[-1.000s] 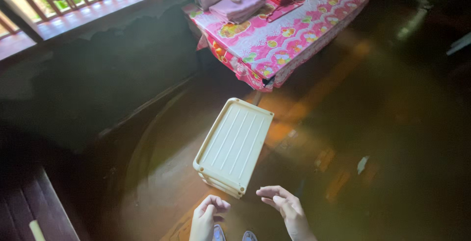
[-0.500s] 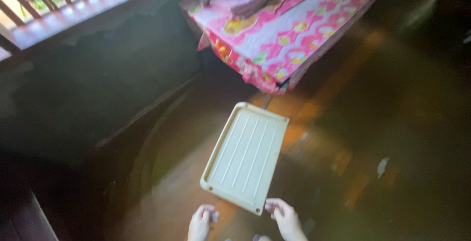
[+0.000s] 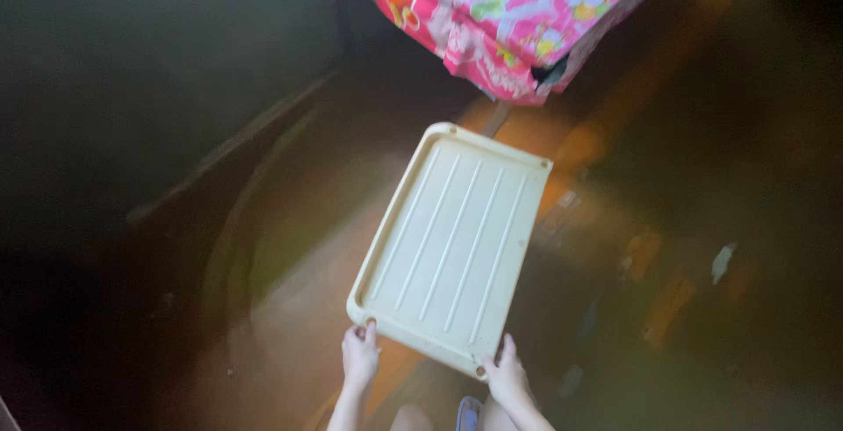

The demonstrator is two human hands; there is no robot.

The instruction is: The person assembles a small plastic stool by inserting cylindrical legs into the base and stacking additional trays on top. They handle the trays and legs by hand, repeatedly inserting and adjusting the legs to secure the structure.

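2 hands (image 3: 360, 356) (image 3: 507, 380) grip 1 cream tray (image 3: 452, 242).

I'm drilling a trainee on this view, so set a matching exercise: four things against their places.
Things:
1. cream ribbed plastic tray
2. pink patterned tablecloth
3. left hand
4. right hand

Places:
A. gripping the tray's near right corner
B. top of the picture, draped over a table
C. middle, held over the brown floor
D. gripping the tray's near left corner

Pairs: 1-C, 2-B, 3-D, 4-A
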